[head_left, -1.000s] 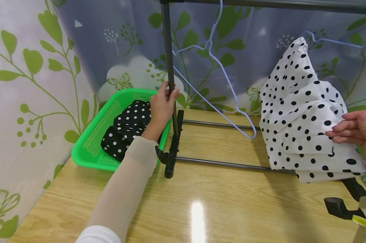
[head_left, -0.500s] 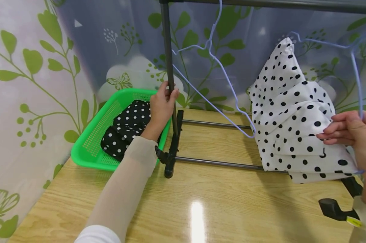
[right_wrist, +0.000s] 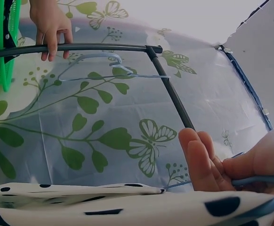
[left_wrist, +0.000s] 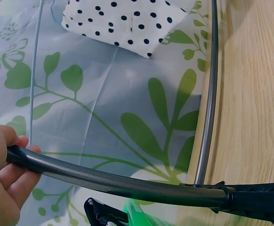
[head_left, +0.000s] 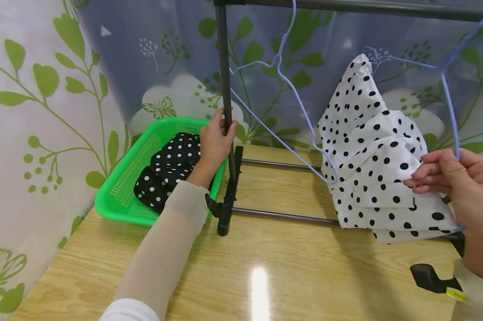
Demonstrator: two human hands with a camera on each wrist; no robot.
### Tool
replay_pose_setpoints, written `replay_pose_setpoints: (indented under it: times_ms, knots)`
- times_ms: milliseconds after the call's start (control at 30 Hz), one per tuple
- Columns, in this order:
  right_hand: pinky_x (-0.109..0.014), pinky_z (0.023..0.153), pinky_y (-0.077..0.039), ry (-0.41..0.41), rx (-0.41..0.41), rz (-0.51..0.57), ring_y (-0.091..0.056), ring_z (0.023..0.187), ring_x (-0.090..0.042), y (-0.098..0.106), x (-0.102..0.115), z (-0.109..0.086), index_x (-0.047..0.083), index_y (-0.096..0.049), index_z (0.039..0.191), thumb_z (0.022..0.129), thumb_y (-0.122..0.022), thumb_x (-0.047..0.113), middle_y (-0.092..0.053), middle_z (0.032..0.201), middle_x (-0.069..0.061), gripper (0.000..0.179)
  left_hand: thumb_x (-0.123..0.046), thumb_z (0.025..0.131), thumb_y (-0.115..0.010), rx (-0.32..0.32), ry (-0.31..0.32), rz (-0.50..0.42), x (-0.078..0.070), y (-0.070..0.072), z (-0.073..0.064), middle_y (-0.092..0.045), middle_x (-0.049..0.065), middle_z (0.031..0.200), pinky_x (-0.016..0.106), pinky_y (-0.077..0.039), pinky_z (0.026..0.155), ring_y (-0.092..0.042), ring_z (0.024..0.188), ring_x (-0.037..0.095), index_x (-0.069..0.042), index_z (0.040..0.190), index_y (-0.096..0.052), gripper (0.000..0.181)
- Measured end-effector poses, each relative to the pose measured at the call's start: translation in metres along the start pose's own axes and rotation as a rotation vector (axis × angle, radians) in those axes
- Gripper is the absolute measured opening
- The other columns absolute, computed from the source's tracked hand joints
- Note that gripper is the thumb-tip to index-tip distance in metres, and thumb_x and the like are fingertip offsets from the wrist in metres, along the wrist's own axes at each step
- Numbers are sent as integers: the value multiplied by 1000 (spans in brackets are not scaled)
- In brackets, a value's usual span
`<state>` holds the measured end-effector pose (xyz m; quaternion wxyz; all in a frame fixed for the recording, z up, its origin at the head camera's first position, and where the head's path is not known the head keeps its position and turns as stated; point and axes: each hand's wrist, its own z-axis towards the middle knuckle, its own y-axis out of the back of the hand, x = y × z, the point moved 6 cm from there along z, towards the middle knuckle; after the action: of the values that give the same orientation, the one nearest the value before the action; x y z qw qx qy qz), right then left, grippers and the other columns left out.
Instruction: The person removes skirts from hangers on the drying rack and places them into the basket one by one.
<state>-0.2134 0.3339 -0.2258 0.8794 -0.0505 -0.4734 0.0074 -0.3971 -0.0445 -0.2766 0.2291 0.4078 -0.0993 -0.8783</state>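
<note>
My left hand [head_left: 216, 139] grips the dark upright pole [head_left: 223, 67] of a clothes rack, also plain in the left wrist view, where fingers and thumb wrap the pole [left_wrist: 118, 182]. At the right, my right hand [head_left: 468, 176] pinches the side wire of a blue clothes hanger [head_left: 449, 102]. A white garment [head_left: 370, 156] with black dots drapes over that hanger, its kind unclear. The hanger's hook leaves the head view at the upper right. In the right wrist view, thumb and fingers meet by the hanger wire [right_wrist: 264, 180].
Another blue hanger [head_left: 279, 58], with no cloth on it, hangs from the rack's top bar [head_left: 345, 8]. A green basket [head_left: 113, 216] at the left holds black cloth [head_left: 179, 154] with white dots. Lower rack rods [head_left: 285, 216] run above the wooden table [head_left: 297, 267].
My right hand has moved left, bringing the hanger and white dotted garment toward the bare hanger. My left hand keeps its grip on the pole.
</note>
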Motion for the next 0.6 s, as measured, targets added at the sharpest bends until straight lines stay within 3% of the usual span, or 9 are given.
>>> replay_pose_setpoints:
  times_ms: [267,600]
  knots:
    - [-20,54,-54,-12,-4,-112,-71,63,-13,0,4,0,-3,-63,93,102,-45,10,-69,73,-7,24,-13,96,-61,24,-6,-13,0,-16,4,-73,13,100,35,-56,71,-72,90,23,-1,124,-59,30]
    - [-24,52,-54,-17,-27,-74,-71,62,-17,2,5,-2,-7,-62,93,101,-47,9,-69,73,-11,24,-13,96,-62,28,-9,-10,-1,-29,9,-73,11,101,36,-56,74,-72,90,23,-3,128,-58,34]
